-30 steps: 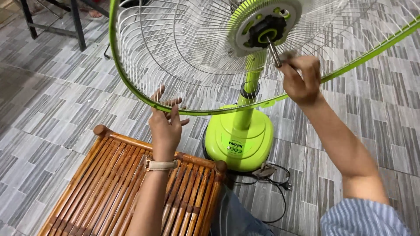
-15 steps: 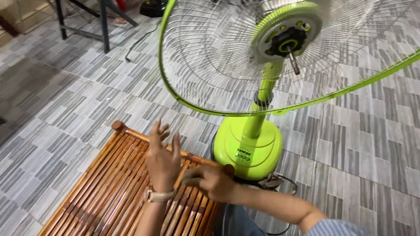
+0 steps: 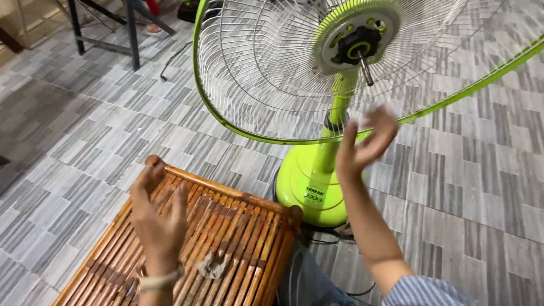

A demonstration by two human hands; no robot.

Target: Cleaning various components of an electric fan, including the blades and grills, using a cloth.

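A lime-green pedestal fan stands on the tiled floor, with a round base (image 3: pixel 309 190), a white wire rear guard (image 3: pixel 260 68) and a green rim; no blades are mounted. Its black motor hub (image 3: pixel 358 44) has a bare metal shaft (image 3: pixel 367 73) sticking out. My right hand (image 3: pixel 365 141) is raised in front of the fan's stem, just below the shaft, fingers spread and holding nothing. My left hand (image 3: pixel 158 218) hovers over a bamboo stool (image 3: pixel 249 226), fingers apart and holding nothing. A small grey crumpled object (image 3: pixel 212 265) lies on the stool slats.
Dark metal furniture legs (image 3: pixel 131 34) stand at the far left on the floor. A black cable (image 3: pixel 334 235) trails behind the fan base. A loose cord (image 3: pixel 170 62) lies on the tiles near the guard. My blue-clad knee (image 3: pixel 306 283) is beside the stool.
My right hand left the fan's shaft, dropped to the stool half a second ago, and has now risen back toward the fan. My left hand stayed over the stool.
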